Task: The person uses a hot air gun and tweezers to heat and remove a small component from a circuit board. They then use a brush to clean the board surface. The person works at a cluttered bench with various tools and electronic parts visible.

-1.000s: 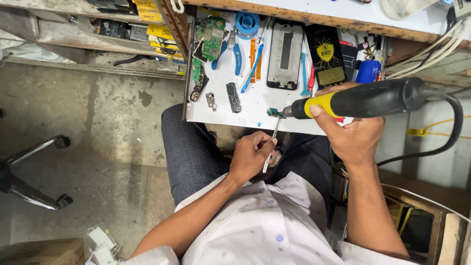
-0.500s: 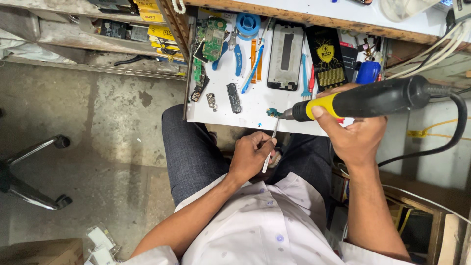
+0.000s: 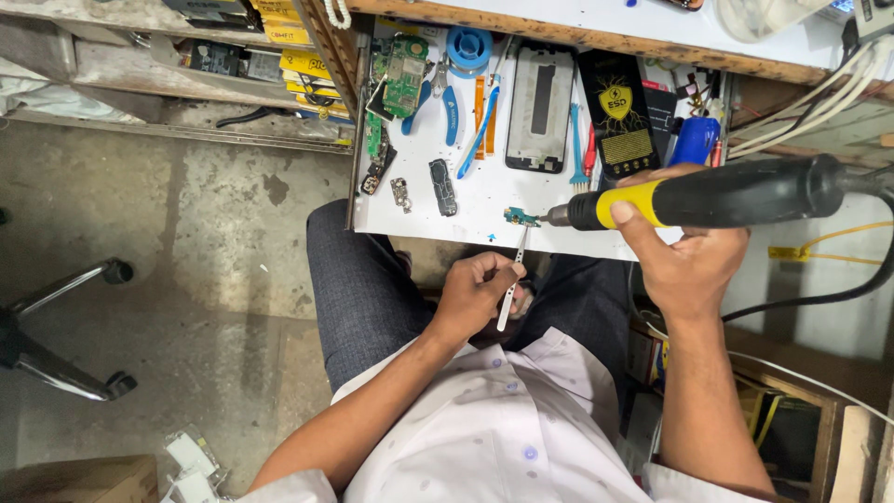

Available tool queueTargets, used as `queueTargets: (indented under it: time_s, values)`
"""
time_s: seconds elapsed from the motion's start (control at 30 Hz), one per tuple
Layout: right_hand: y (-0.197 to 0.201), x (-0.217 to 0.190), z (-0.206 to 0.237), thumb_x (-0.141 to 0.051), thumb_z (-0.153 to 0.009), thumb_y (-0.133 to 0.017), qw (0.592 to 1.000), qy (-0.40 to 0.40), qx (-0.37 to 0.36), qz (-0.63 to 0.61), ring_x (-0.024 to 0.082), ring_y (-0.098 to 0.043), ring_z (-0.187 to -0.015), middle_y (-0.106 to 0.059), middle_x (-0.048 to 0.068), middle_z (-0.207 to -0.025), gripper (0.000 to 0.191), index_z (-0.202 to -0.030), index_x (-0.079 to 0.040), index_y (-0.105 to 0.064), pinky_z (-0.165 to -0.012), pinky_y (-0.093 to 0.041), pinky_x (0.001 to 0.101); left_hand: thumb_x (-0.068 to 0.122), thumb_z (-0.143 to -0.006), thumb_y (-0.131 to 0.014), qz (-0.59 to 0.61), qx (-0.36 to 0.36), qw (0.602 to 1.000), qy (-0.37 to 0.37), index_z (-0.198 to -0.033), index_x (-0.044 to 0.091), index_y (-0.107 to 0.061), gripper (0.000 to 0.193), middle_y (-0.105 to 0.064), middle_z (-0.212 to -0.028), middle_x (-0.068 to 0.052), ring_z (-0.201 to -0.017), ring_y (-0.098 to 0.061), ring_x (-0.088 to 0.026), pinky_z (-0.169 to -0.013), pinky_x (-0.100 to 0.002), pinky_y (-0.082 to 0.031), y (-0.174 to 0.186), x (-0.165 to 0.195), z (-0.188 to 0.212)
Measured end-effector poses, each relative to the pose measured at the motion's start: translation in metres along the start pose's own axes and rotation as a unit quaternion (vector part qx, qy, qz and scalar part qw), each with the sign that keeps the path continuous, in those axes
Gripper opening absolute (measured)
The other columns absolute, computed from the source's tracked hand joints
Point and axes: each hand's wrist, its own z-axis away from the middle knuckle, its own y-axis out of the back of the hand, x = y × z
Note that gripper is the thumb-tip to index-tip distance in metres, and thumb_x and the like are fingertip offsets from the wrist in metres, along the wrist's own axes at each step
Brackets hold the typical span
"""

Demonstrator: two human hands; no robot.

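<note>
My right hand grips a black and yellow hot-air tool, its metal nozzle pointing left at a small green circuit board piece near the front edge of the white work tray. My left hand holds silver tweezers whose tips reach the small board from below. A black cable runs from the tool's rear toward the right.
On the tray lie a phone frame, a black packet, blue-handled pliers, green circuit boards, a blue tape roll and small parts. A chair base stands on the concrete floor at left. Cables hang at right.
The hot-air tool's nozzle and the tweezers have stayed on the small board; both hands have barely shifted.
</note>
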Motion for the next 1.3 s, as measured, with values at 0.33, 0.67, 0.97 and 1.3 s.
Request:
queueTargets:
  time_s: [0.33, 0.67, 0.97, 1.3]
  values:
    - [-0.0016, -0.0032, 0.0001, 0.004, -0.099, -0.078, 1.000, -0.019, 0.006, 0.005, 0.019, -0.070, -0.106, -0.071, 0.014, -0.111, 0.018, -0.109, 0.005, -0.063, -0.098, -0.057, 0.0297, 0.018, -0.098, -0.066, -0.011, -0.004, 1.000, 0.010, -0.097, 0.002, -0.071, 0.016, -0.070, -0.072, -0.002, -0.059, -0.062, -0.005, -0.050, -0.020, -0.044, 0.0022, 0.0017, 0.0022]
    - [-0.0021, -0.0009, -0.0004, 0.003, -0.099, -0.078, 1.000, -0.013, -0.001, -0.009, 0.019, -0.071, -0.106, -0.071, 0.014, -0.110, 0.016, -0.108, 0.005, -0.064, -0.099, -0.058, 0.0307, 0.017, -0.099, -0.066, -0.008, -0.007, 1.000, 0.007, -0.098, 0.002, -0.071, 0.016, -0.069, -0.072, -0.001, -0.059, -0.061, -0.005, -0.050, -0.020, -0.042, 0.0016, 0.0023, 0.0017]
    - [-0.0020, -0.0010, 0.0008, 0.003, -0.100, -0.078, 1.000, 0.005, -0.007, 0.022, 0.018, -0.071, -0.107, -0.072, 0.013, -0.112, 0.015, -0.107, 0.004, -0.065, -0.100, -0.057, 0.0306, 0.017, -0.099, -0.066, -0.009, -0.006, 1.000, 0.006, -0.098, 0.001, -0.071, 0.016, -0.069, -0.072, -0.002, -0.059, -0.062, -0.005, -0.049, -0.021, -0.042, 0.0016, 0.0013, 0.0013]
    - [-0.0004, -0.0024, -0.0037, 0.003, -0.098, -0.078, 1.000, -0.017, 0.005, 0.005, 0.019, -0.070, -0.104, -0.071, 0.014, -0.110, 0.019, -0.110, 0.004, -0.064, -0.095, -0.057, 0.0299, 0.016, -0.099, -0.065, -0.011, -0.007, 1.000, 0.014, -0.098, 0.002, -0.071, 0.015, -0.069, -0.072, -0.002, -0.059, -0.061, -0.005, -0.050, -0.021, -0.043, 0.0002, 0.0056, 0.0018]
